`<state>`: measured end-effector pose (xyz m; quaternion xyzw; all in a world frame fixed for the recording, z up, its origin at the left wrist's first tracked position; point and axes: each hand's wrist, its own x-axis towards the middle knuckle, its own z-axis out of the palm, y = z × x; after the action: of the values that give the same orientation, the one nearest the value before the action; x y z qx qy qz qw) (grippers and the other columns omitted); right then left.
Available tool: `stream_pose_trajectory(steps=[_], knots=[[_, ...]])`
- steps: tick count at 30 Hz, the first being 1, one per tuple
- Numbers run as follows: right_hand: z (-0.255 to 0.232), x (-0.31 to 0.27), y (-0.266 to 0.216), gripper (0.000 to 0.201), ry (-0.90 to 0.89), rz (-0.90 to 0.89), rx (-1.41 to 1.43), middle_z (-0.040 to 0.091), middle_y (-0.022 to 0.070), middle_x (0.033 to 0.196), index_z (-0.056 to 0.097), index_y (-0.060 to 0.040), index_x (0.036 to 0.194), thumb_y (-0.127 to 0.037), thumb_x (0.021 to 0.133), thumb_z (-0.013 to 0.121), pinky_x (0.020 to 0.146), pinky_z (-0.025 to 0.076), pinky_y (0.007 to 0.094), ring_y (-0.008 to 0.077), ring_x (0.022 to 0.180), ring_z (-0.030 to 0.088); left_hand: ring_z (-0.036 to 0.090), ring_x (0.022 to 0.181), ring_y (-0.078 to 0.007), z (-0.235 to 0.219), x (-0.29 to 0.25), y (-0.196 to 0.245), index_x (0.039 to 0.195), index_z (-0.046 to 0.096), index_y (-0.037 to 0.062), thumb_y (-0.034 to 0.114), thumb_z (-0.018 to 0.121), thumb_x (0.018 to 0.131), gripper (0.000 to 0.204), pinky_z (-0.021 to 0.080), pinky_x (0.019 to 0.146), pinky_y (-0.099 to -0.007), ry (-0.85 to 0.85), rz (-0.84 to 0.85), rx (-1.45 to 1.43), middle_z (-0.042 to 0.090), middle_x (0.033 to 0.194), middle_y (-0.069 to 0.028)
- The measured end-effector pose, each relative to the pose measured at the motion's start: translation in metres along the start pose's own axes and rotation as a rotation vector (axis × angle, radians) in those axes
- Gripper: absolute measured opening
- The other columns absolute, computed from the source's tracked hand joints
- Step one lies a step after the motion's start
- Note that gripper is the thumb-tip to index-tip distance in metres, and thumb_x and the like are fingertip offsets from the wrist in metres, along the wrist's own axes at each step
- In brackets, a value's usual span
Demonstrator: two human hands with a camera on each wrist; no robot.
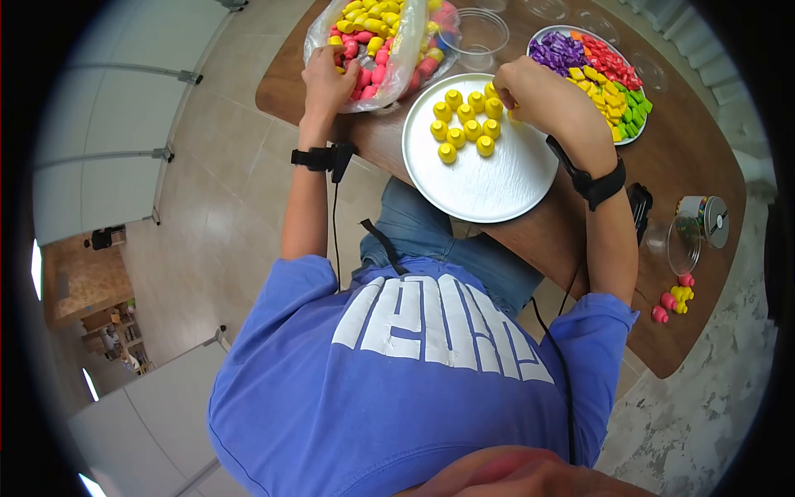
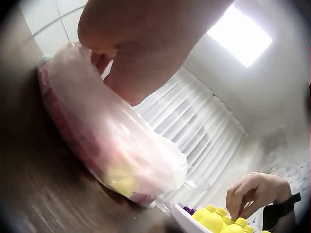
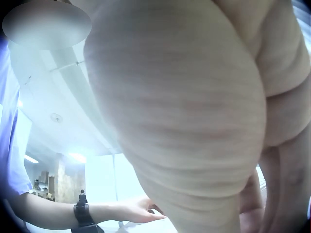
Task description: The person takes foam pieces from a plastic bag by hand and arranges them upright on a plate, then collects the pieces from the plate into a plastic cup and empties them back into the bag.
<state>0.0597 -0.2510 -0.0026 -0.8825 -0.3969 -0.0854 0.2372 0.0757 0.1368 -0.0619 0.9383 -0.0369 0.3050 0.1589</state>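
Note:
My left hand [image 1: 325, 83] reaches over the near edge of a clear plastic bag [image 1: 399, 62], its fingertips among pink pieces [image 1: 365, 77] and yellow pieces [image 1: 374, 18]; whether it grips one I cannot tell. Over the right side of a round white plate [image 1: 497, 195], my right hand [image 1: 546, 95] points its fingers down and pinches a small yellow bottle-shaped piece, mostly hidden by the hand. Several matching yellow pieces [image 1: 472, 130] stand upright on the plate's upper half. The left wrist view shows the right hand [image 2: 257, 194] with thumb and fingers together at the yellow tops [image 2: 240, 222].
A second plate, at the upper right, holds purple pieces [image 1: 556, 54], red pieces [image 1: 609, 62], yellow pieces [image 1: 609, 101] and green pieces [image 1: 633, 116]. Clear tubs [image 1: 474, 33] stand behind. On the table's right lie a lidded jar [image 1: 714, 222], a clear cup [image 1: 684, 244] and loose pink pieces [image 1: 659, 314].

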Motion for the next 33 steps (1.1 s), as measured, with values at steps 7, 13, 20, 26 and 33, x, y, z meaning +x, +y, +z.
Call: stream_pose_trajectory(steps=[7,13,20,26,33], knots=[[0.003,-0.006,-0.006,0.008,-0.037,-0.025,-0.080,0.060,0.0147,0.093,0.057,-0.0058,0.091,-0.003,0.084,0.062,0.072,0.052,0.0422,0.0350,0.087,0.064,0.072,0.090,-0.0296,0.015,0.011,0.006,0.113,0.073,0.0037,0.024,0.078,0.090,0.031,0.058,0.083,-0.0397,-0.129,0.091,-0.034,0.074,0.100,-0.0151],[0.006,-0.007,-0.009,0.012,-0.006,-0.070,-0.117,0.057,0.0138,0.095,0.054,-0.0071,0.102,-0.006,0.090,0.056,0.075,0.053,0.0434,0.0342,0.091,0.063,0.073,0.093,-0.0318,0.035,0.020,0.005,0.117,0.073,0.0039,0.027,0.076,0.092,0.034,0.057,0.084,-0.0416,-0.104,0.160,0.101,0.075,0.104,-0.0166],[0.003,-0.005,-0.006,0.011,0.002,-0.052,-0.061,0.057,0.0140,0.096,0.054,-0.0066,0.101,-0.007,0.090,0.057,0.075,0.053,0.0438,0.0348,0.092,0.063,0.074,0.091,-0.0324,0.034,0.019,0.010,0.118,0.072,0.0042,0.027,0.074,0.094,0.033,0.057,0.084,-0.0420,-0.167,0.074,0.087,0.076,0.100,-0.0167],[0.003,-0.004,-0.007,0.012,-0.001,-0.042,-0.054,0.057,0.0137,0.095,0.054,-0.0062,0.102,-0.006,0.090,0.057,0.076,0.052,0.0436,0.0339,0.092,0.062,0.073,0.083,-0.0248,-0.019,0.008,0.055,0.118,0.073,0.0026,0.017,0.076,0.093,0.029,0.057,0.077,-0.0341,-0.064,-0.006,-0.134,0.077,0.098,-0.0165],[0.008,-0.005,-0.003,0.017,0.016,-0.063,-0.074,0.058,0.0140,0.099,0.056,-0.0063,0.108,-0.007,0.090,0.056,0.080,0.053,0.0432,0.0341,0.094,0.063,0.069,0.080,-0.0125,-0.062,-0.025,0.130,0.117,0.074,0.0025,0.015,0.076,0.094,0.027,0.056,0.076,-0.0286,-0.220,-0.103,-0.491,0.077,0.098,-0.0080]])
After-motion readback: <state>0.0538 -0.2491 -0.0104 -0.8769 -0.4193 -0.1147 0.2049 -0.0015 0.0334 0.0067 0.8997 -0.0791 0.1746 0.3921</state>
